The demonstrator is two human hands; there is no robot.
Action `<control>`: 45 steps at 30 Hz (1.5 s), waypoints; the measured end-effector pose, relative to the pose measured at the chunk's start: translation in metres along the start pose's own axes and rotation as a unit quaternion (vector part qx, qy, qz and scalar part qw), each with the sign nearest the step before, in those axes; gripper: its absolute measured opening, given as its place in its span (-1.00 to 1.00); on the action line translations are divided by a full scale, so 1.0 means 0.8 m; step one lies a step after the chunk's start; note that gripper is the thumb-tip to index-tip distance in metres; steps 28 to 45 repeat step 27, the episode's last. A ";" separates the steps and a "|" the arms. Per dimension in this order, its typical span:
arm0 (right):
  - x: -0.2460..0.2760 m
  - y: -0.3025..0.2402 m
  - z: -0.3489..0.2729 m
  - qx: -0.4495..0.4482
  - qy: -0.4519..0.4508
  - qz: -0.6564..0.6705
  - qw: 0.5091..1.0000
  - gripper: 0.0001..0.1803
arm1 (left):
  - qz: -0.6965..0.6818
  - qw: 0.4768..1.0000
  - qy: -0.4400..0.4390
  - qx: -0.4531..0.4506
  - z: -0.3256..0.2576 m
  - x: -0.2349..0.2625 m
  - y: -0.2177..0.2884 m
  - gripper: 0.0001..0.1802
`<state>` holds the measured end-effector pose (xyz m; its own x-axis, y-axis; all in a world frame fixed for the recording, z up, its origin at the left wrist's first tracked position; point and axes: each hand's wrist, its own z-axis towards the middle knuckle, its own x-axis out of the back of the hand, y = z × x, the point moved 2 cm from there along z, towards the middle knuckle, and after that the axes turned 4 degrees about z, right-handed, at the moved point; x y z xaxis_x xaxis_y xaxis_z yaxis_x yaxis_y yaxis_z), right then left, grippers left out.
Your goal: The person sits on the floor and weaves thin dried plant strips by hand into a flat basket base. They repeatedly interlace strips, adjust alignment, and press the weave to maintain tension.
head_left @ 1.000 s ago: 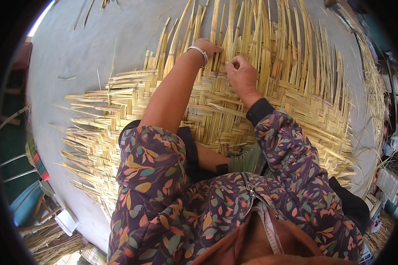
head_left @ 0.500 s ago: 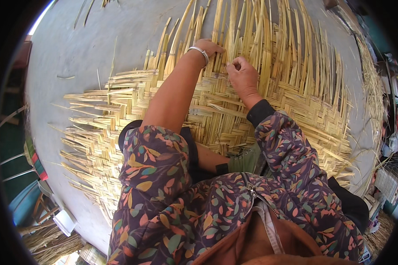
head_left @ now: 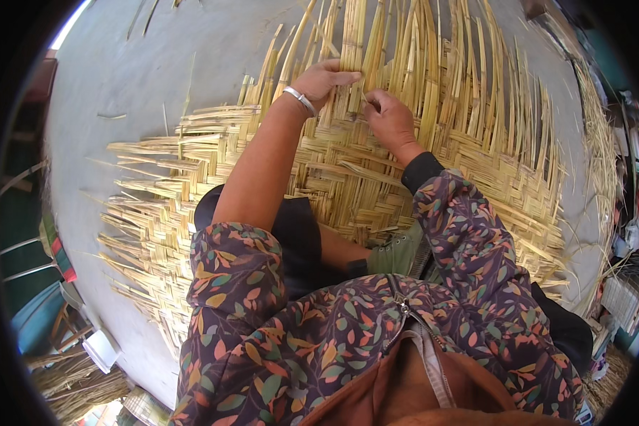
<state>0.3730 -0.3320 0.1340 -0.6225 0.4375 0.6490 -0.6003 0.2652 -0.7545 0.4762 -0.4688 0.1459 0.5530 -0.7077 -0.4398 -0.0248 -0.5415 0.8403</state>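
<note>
A mat of flat yellow reed strips [head_left: 376, 184] spreads over the floor around my legs, woven in a slanting pattern. Long unwoven strips [head_left: 433, 78] stand out from its far edge. My left hand [head_left: 326, 82], with a silver bangle at the wrist, is closed round a bunch of reed strips [head_left: 351, 42], its thumb lying across them. Just right of it and slightly nearer, my right hand [head_left: 392, 122] is closed in a pinch at the base of the strips. What lies between those fingertips is too small to make out.
My green shoe [head_left: 397, 255] rests on the mat. Shorter strip ends [head_left: 138, 163] fan out on the left over the grey floor [head_left: 85, 92]. Loose straw [head_left: 596, 142] lies along the right side. A white container [head_left: 101, 351] and bundled stalks [head_left: 67, 380] sit at lower left.
My left hand has shifted slightly left and now has its thumb across a bunch of strips. The right hand stays pinched in nearly the same place.
</note>
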 end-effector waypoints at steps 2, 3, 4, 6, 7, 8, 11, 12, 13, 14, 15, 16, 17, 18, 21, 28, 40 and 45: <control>0.000 0.002 0.002 0.020 -0.019 0.000 1.000 -0.86 | -0.048 0.997 0.037 -0.051 -0.009 0.009 0.000 -0.71; 0.000 0.001 0.002 0.022 -0.027 -0.001 0.999 -0.85 | -0.075 0.990 0.077 -0.093 -0.011 0.020 -0.007 -0.69; -0.001 0.000 0.003 0.025 -0.036 -0.003 0.999 -0.85 | -0.103 0.979 0.116 -0.135 -0.015 0.031 -0.010 -0.66; 0.001 0.008 0.002 0.006 -0.035 0.004 0.999 -0.85 | -0.151 0.970 0.179 -0.065 -0.039 0.028 -0.012 -0.69; -0.001 0.009 0.001 -0.002 -0.037 0.010 0.999 -0.85 | -0.163 0.962 0.209 -0.064 -0.047 0.030 -0.017 -0.70; -0.001 0.009 0.001 -0.006 -0.039 0.012 0.999 -0.86 | -0.174 0.953 0.241 -0.064 -0.055 0.035 -0.021 -0.71; -0.005 0.009 -0.002 0.007 -0.032 -0.021 0.999 -0.90 | -0.191 0.907 0.372 -0.053 -0.070 0.054 -0.038 -0.83; -0.007 0.007 -0.006 0.028 -0.022 -0.059 0.998 -0.91 | -0.192 0.891 0.408 -0.049 -0.074 0.057 -0.040 -0.84; -0.008 0.005 -0.010 0.050 -0.011 -0.096 0.994 -0.91 | -0.160 0.893 0.420 -0.032 -0.076 0.057 -0.044 -0.79; -0.008 0.000 -0.014 0.074 -0.012 -0.114 0.991 -0.90 | -0.156 0.891 0.426 -0.030 -0.078 0.058 -0.043 -0.78; -0.006 -0.005 -0.018 0.097 -0.014 -0.132 0.986 -0.89 | -0.151 0.889 0.431 -0.027 -0.078 0.061 -0.044 -0.77; -0.004 -0.010 -0.019 0.120 -0.015 -0.150 0.981 -0.88 | -0.147 0.888 0.436 -0.025 -0.079 0.063 -0.043 -0.76; -0.003 -0.012 -0.018 0.154 -0.036 -0.185 0.970 -0.88 | -0.154 0.880 0.449 -0.031 -0.080 0.067 -0.042 -0.78; 0.002 -0.014 -0.014 0.186 -0.058 -0.219 0.956 -0.88 | -0.161 0.871 0.462 -0.038 -0.083 0.072 -0.040 -0.80; 0.013 -0.044 0.002 0.249 -0.086 -0.233 0.936 -0.88 | -0.184 0.861 0.471 -0.054 -0.089 0.090 -0.031 -0.80; -0.056 -0.094 0.028 0.190 -0.195 -0.120 0.955 -0.74 | -0.198 0.876 0.438 -0.037 -0.104 0.139 -0.021 -0.67; -0.056 -0.094 0.028 0.190 -0.195 -0.120 0.955 -0.74 | -0.198 0.876 0.438 -0.037 -0.104 0.139 -0.021 -0.67; -0.056 -0.094 0.028 0.190 -0.195 -0.120 0.955 -0.74 | -0.198 0.876 0.438 -0.037 -0.104 0.139 -0.021 -0.67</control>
